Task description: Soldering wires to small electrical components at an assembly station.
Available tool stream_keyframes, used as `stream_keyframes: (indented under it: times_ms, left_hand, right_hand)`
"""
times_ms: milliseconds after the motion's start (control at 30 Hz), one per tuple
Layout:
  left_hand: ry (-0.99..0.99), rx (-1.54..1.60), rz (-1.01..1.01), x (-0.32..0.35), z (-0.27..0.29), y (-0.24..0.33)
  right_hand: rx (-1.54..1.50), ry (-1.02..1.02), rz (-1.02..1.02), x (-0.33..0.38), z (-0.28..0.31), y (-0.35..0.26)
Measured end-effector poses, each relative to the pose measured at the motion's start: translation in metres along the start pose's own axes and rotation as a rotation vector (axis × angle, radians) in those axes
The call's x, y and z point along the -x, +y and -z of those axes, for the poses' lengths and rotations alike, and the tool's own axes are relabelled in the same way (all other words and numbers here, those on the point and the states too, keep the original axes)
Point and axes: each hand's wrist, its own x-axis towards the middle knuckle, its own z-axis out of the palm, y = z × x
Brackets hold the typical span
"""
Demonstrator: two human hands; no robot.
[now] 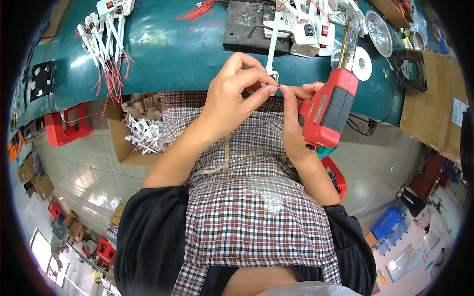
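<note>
My left hand [229, 93] is closed in a pinch, thumb and forefinger meeting my right fingertips at a thin dark-red wire end [279, 87] at the bench's near edge. A white part with a long stem [272, 52] stands right beside the left fingers, its lower end partly hidden by them. My right hand [295, 108] pinches at the same wire from the other side. It also has a red and black soldering gun [331, 106] tucked in it, the metal nozzle [349, 42] pointing away from me; the fingers round its grip are mostly hidden.
Finished-looking white stemmed parts with red wires [106, 37] lie at left; loose red wires [200, 10] lie farther back. Beyond my hands sit a dark metal block [247, 29], white switch housings [308, 32], a solder spool [362, 64], a metal dish [378, 32] and a fan [411, 69].
</note>
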Motion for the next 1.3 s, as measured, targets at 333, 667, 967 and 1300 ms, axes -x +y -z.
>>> stream_keyframes:
  times_ms: [333,667,967,1300]
  left_hand:
    - [0.047,0.083,0.052,-0.003,-0.003,0.0]
    - [0.123,-0.196,-0.042,-0.001,-0.009,0.009]
    - [0.151,-0.352,-0.114,0.0,-0.014,0.007]
    - [0.13,-0.405,-0.139,-0.001,-0.015,0.009]
  right_hand:
    - [0.339,-0.022,0.139,0.01,-0.001,0.02]
    - [0.337,-0.082,0.101,0.015,0.006,0.03]
    - [0.069,-0.276,-0.169,0.008,0.057,-0.037]
    - [-0.05,-0.307,-0.489,0.039,0.138,-0.079]
